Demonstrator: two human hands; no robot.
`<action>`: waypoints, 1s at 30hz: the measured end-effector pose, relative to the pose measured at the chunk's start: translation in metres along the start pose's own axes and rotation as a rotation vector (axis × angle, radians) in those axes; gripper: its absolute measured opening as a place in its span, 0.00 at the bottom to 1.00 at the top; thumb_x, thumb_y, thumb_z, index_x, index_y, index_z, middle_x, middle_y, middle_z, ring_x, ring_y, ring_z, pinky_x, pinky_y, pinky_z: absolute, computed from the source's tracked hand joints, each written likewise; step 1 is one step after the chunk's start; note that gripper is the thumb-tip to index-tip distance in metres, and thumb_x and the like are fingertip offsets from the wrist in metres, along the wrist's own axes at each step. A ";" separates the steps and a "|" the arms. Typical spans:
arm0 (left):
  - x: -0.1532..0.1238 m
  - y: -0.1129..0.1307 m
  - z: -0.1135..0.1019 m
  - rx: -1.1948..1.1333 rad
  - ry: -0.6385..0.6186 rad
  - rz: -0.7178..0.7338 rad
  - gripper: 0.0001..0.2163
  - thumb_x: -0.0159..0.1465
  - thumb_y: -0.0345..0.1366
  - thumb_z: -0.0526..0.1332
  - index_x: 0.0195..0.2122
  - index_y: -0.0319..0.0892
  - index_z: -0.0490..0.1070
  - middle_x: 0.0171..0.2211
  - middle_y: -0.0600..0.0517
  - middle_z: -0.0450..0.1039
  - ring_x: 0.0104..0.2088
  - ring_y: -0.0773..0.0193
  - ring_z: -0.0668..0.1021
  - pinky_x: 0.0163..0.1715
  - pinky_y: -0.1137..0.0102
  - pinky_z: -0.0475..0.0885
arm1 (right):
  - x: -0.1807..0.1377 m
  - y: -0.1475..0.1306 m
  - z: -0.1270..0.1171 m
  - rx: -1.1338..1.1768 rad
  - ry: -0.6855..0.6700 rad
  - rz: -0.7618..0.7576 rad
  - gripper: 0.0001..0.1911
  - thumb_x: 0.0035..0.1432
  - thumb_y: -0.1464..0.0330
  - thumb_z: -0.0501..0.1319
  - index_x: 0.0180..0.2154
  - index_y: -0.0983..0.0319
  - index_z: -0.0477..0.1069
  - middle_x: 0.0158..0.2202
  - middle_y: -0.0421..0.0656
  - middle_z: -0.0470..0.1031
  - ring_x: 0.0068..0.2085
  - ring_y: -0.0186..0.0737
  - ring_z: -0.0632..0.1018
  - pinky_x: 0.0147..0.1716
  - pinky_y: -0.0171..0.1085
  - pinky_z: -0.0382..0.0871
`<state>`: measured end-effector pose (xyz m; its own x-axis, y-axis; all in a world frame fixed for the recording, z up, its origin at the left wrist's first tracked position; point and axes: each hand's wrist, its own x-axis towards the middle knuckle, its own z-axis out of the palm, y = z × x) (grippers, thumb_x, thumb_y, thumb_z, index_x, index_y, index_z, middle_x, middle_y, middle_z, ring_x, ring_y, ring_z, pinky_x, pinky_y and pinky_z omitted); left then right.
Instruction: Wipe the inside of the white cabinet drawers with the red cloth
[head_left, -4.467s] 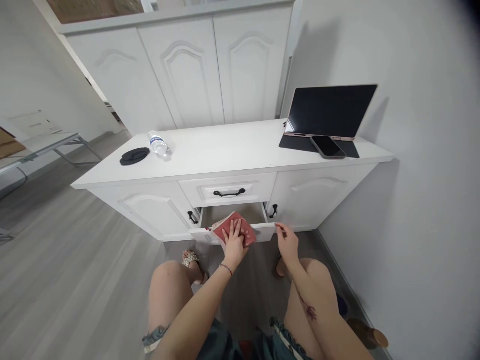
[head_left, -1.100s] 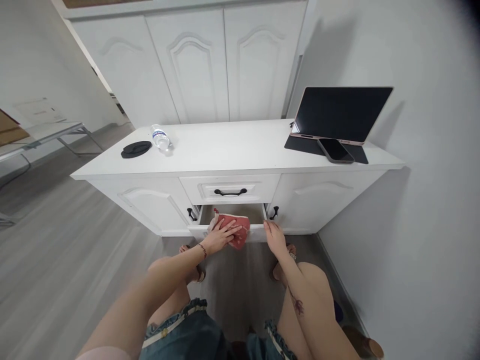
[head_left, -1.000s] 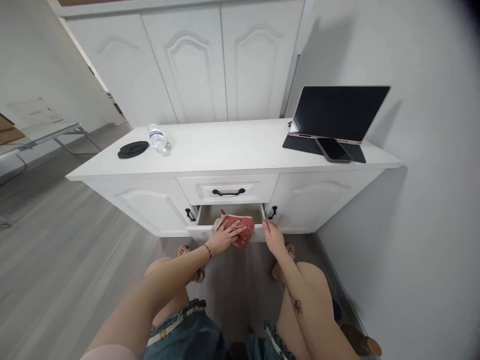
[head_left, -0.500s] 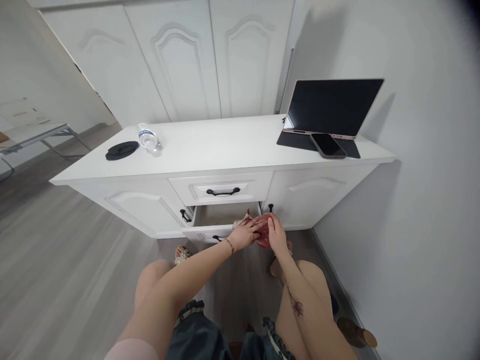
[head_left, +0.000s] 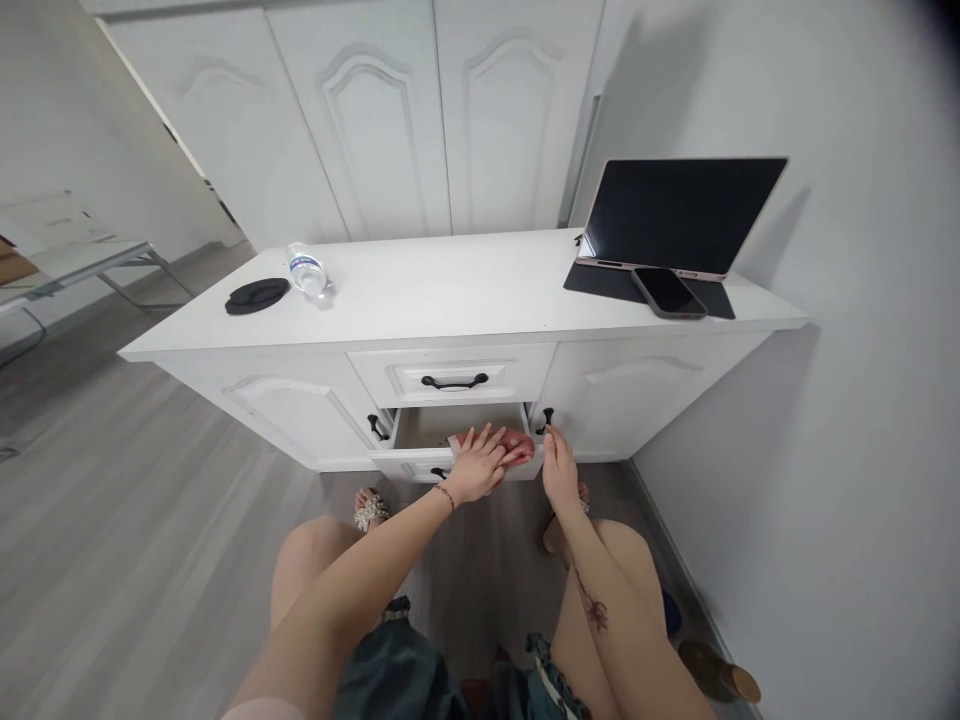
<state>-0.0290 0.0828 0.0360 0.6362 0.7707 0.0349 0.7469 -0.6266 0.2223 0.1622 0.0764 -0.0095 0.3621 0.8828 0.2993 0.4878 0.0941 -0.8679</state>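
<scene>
Left hand [head_left: 478,468] lies on red cloth [head_left: 519,444] over drawer front [head_left: 405,466], fingers spread, grip unclear; right hand [head_left: 560,472] near door handle [head_left: 548,416], fingers together, pinch unclear.

Left hand [head_left: 478,468] palm down, fingers [head_left: 482,441] spread, right hand [head_left: 559,475] loosely bent
</scene>
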 end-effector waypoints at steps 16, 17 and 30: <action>-0.109 -0.102 -0.018 -0.029 0.015 -0.307 0.22 0.71 0.40 0.45 0.65 0.53 0.62 0.71 0.49 0.53 0.71 0.47 0.49 0.65 0.43 0.50 | -0.011 -0.030 0.004 -0.048 -0.052 -0.128 0.31 0.67 0.49 0.43 0.46 0.64 0.75 0.47 0.56 0.78 0.51 0.53 0.75 0.54 0.53 0.66; -0.114 -0.106 -0.019 -0.034 0.019 -0.319 0.23 0.71 0.40 0.45 0.65 0.53 0.62 0.71 0.49 0.53 0.71 0.47 0.49 0.65 0.43 0.50 | -0.013 -0.032 0.004 -0.043 -0.052 -0.135 0.30 0.67 0.50 0.43 0.45 0.64 0.75 0.46 0.55 0.79 0.50 0.53 0.75 0.53 0.52 0.67; -0.166 -0.130 -0.024 -0.693 0.528 -0.789 0.24 0.66 0.34 0.50 0.63 0.39 0.65 0.67 0.43 0.61 0.69 0.54 0.59 0.69 0.56 0.47 | -0.059 -0.036 0.049 -0.320 -0.885 -0.122 0.21 0.63 0.68 0.57 0.57 0.62 0.69 0.41 0.47 0.82 0.43 0.46 0.80 0.45 0.39 0.69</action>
<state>-0.2363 0.0391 0.0252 -0.2357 0.9717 0.0135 0.5297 0.1168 0.8401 0.0846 0.0440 -0.0156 -0.3756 0.9158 -0.1426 0.7248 0.1943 -0.6610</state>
